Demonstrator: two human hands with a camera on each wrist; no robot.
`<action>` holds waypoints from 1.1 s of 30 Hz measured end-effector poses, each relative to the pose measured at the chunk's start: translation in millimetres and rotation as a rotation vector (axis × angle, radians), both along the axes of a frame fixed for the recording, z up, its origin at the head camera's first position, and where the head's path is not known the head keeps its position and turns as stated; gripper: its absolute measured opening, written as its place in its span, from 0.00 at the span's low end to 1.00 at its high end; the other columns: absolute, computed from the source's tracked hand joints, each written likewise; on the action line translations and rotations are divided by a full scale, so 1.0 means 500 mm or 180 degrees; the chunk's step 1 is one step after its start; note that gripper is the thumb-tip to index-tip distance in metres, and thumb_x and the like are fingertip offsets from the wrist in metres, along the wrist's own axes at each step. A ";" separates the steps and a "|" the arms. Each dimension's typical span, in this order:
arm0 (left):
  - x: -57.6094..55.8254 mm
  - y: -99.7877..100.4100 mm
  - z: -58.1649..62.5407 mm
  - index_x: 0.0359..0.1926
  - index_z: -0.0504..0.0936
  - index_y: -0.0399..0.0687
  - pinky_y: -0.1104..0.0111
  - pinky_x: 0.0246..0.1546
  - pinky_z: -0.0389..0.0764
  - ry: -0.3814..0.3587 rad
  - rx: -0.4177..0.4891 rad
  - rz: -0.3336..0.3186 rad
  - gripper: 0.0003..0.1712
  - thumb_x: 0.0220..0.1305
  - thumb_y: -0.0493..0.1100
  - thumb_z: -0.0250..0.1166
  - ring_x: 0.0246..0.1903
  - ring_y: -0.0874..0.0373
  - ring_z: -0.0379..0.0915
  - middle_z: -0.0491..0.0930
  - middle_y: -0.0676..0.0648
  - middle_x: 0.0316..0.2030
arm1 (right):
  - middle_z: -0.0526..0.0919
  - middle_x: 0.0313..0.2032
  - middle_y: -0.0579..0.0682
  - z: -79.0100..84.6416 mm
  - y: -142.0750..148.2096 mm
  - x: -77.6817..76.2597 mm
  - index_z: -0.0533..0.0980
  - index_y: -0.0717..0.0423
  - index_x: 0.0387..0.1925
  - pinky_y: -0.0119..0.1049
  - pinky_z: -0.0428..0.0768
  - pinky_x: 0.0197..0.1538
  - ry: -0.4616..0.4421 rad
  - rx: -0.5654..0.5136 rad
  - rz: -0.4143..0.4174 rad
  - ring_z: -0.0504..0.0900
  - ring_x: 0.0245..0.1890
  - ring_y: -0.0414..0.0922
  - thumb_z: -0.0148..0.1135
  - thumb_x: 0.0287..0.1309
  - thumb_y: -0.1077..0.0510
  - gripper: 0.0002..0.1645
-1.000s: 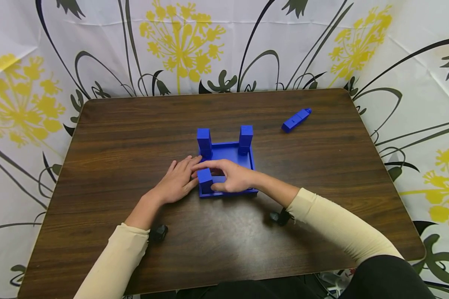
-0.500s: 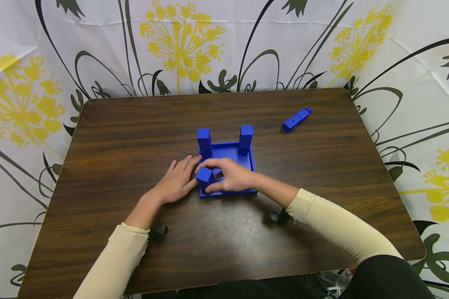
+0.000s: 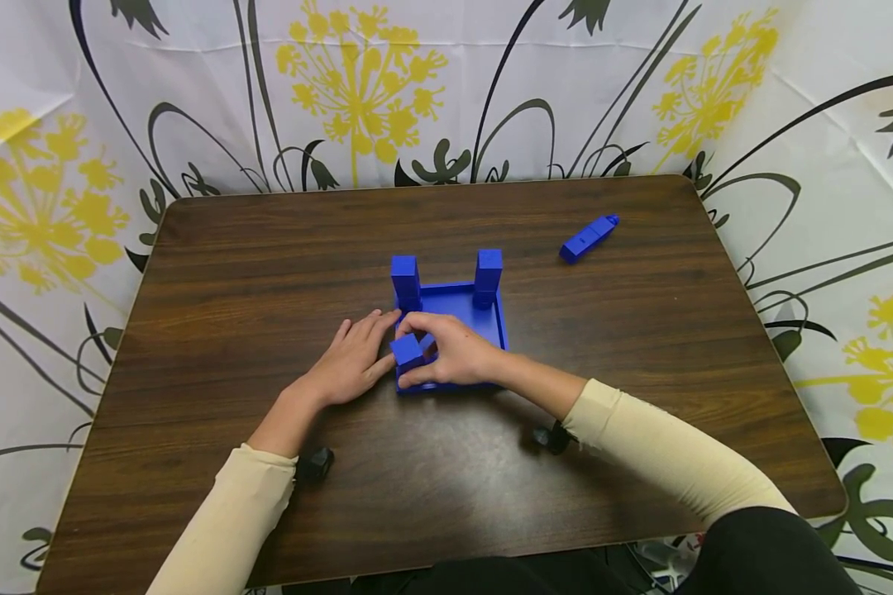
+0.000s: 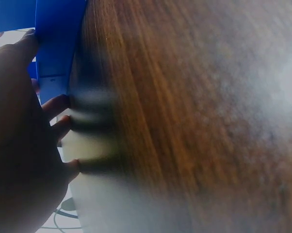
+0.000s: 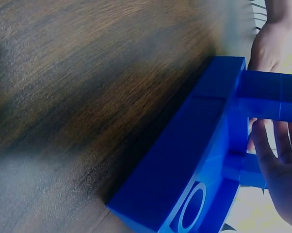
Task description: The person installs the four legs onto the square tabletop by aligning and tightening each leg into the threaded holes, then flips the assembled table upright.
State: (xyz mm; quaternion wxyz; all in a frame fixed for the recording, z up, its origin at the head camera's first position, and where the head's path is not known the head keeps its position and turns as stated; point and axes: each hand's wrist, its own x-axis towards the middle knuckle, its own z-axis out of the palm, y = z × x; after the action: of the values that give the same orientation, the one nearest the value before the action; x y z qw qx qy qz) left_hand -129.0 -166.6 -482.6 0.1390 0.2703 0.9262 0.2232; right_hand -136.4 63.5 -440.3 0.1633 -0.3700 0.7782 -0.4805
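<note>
A square blue tray-like base (image 3: 454,301) with low walls lies on the table. Blue square legs stand at its back left corner (image 3: 405,277) and back right corner (image 3: 489,273). My right hand (image 3: 461,351) reaches over the base, thumb and fingers around a third blue leg (image 3: 407,350), upright at the front left corner. Fairly flat, my left hand (image 3: 348,357) rests at the base's left side, and its fingertips touch the wall (image 4: 58,53) in the left wrist view. A round ringed hole (image 5: 192,206) shows at the front right corner in the right wrist view.
Another blue leg (image 3: 589,239), with a narrower round end, lies on its side at the back right of the brown table (image 3: 268,264). A flower-patterned cloth (image 3: 446,91) hangs behind and beside the table.
The front left leg has turned in place under my right hand's fingers, and the right thumb has shifted left along its front. My left hand and the base stay where they were.
</note>
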 end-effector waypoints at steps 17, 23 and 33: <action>0.000 -0.003 -0.001 0.78 0.46 0.53 0.39 0.68 0.37 0.0036 0.0028 -0.0030 0.38 0.74 0.50 0.53 0.75 0.44 0.39 0.51 0.39 0.74 | 0.73 0.63 0.60 0.007 0.027 -0.017 0.66 0.64 0.67 0.37 0.66 0.66 -0.0682 -0.0244 0.0840 0.70 0.65 0.42 0.57 0.59 0.75 0.34; -0.002 -0.004 -0.004 0.78 0.46 0.53 0.38 0.67 0.37 0.0051 0.0020 -0.0031 0.38 0.74 0.49 0.53 0.75 0.44 0.39 0.51 0.39 0.74 | 0.74 0.62 0.60 0.013 0.026 -0.017 0.67 0.63 0.66 0.37 0.68 0.65 -0.0665 -0.0151 0.0789 0.71 0.64 0.42 0.61 0.61 0.72 0.32; -0.002 -0.002 -0.002 0.78 0.45 0.54 0.39 0.68 0.36 -0.0006 -0.0008 -0.0037 0.37 0.76 0.55 0.48 0.75 0.44 0.38 0.49 0.41 0.75 | 0.76 0.57 0.55 0.010 0.024 -0.016 0.70 0.62 0.66 0.36 0.75 0.58 -0.0583 -0.0173 0.0631 0.71 0.61 0.42 0.71 0.55 0.65 0.36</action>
State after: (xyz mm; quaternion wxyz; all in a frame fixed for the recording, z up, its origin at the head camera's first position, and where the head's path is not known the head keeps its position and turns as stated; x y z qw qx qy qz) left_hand -129.9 -167.4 -483.4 0.1415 0.2753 0.9247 0.2214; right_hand -144.6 75.4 -435.5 0.2703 -0.4040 0.7064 -0.5146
